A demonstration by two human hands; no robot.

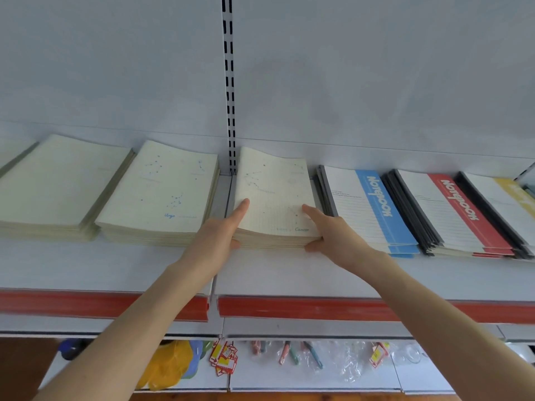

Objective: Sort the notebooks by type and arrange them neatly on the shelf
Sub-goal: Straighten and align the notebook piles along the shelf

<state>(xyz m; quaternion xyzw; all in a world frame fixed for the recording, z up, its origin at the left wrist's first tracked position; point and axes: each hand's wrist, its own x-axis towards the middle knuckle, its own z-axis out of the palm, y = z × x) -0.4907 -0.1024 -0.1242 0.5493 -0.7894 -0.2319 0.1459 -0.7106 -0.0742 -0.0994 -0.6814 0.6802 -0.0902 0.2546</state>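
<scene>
- Two hands, left hand (223, 231) and right hand (333, 233), pinch the cream stack (275, 192) at its front corners.
- Push evenly, keeping it square on the shelf (289, 274).

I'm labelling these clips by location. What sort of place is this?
Most likely a stationery shop. A slotted shelving post runs up the back panel, a red price strip edges the shelf, and many identical notebooks lie in stacks, with packaged pens hanging below.
</scene>
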